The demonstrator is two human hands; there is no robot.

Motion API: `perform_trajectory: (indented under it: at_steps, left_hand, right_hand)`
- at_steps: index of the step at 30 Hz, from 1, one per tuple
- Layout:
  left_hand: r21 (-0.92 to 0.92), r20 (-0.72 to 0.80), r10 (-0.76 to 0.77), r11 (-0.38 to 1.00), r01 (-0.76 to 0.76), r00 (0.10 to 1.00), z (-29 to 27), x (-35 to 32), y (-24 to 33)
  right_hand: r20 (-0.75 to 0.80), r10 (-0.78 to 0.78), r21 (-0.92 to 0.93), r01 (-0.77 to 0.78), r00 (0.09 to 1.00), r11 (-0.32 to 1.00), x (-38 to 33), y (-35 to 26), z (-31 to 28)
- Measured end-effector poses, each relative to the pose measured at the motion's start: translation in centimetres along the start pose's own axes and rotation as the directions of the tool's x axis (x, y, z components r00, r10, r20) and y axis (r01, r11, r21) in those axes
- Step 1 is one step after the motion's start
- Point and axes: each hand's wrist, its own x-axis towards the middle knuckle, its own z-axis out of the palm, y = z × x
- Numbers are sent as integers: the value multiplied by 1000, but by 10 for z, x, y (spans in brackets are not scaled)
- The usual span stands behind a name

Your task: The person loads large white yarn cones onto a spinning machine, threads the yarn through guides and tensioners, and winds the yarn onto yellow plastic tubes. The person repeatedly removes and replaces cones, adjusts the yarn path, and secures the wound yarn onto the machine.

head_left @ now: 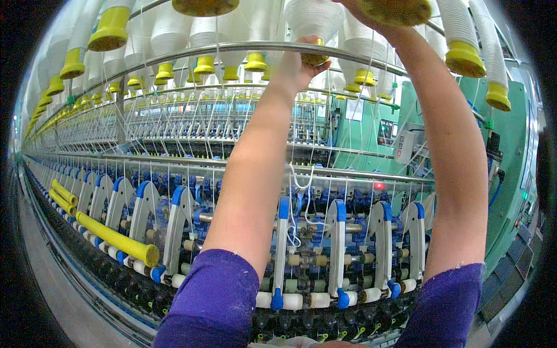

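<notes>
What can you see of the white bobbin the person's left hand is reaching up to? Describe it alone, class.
The white bobbin hangs overhead in a row of similar ones, above a curved metal rail. It looks like a fat cone of wound white fibre, tapering downward to a yellow end piece, which the left hand cups from below. Its top runs out of view. The right hand is raised beside it at another yellow-ended bobbin.
</notes>
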Motion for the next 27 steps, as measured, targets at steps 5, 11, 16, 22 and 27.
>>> perform_trajectory:
  at_steps: [5,11,16,22,27]
  left_hand:
    - [-51,17,-23,998,24,1000,-3,9,-4]
    - [-65,49,-37,997,41,998,-4,12,-3]
    - [-93,69,-71,993,77,995,-6,13,-2]
    - [-86,59,-65,994,70,996,0,8,3]
    - [-157,181,-71,982,100,981,7,4,8]
  right_hand:
    - [58,311,83,-315,949,946,9,-54,3]
    - [76,366,48,-370,928,928,13,-69,4]
    - [4,417,17,-417,909,909,16,-66,-1]
    - [74,665,-307,-618,743,724,39,-44,9]
    - [-41,559,-540,-489,828,685,40,-12,26]
